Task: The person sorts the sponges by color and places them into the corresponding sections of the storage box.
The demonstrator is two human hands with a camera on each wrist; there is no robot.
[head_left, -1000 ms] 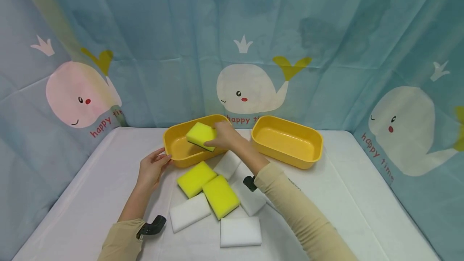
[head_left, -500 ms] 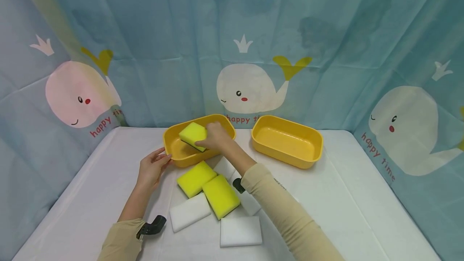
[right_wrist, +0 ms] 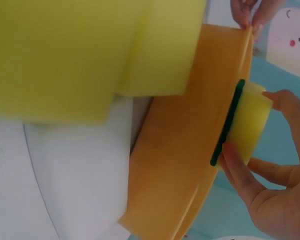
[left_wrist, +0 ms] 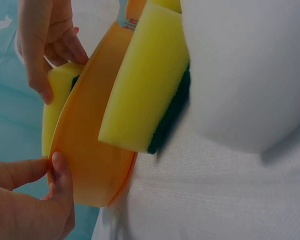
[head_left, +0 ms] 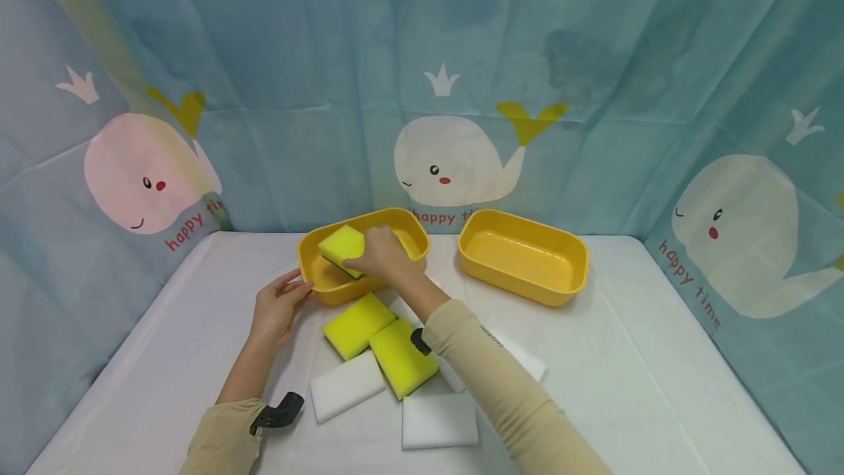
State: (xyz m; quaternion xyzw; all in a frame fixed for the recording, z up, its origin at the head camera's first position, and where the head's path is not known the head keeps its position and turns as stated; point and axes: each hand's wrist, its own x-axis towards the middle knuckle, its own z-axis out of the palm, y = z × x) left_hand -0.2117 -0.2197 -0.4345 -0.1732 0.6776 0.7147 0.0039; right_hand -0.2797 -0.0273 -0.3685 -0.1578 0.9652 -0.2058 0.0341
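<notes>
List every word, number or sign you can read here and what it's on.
"happy time", red, on the curtain under the right whale.
"happy ti", under the left whale; a fold cuts the rest.
"happy t", under the middle whale; the right tub covers the rest.
Dark print by the right sleeve: too small to read; what bears it is unclear.
Red letters in the left wrist view: too blurred to read.

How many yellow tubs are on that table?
2: the left yellow tub, its rim pinched by the left hand, and the right yellow tub, standing apart from it. No others seem hidden.
</notes>
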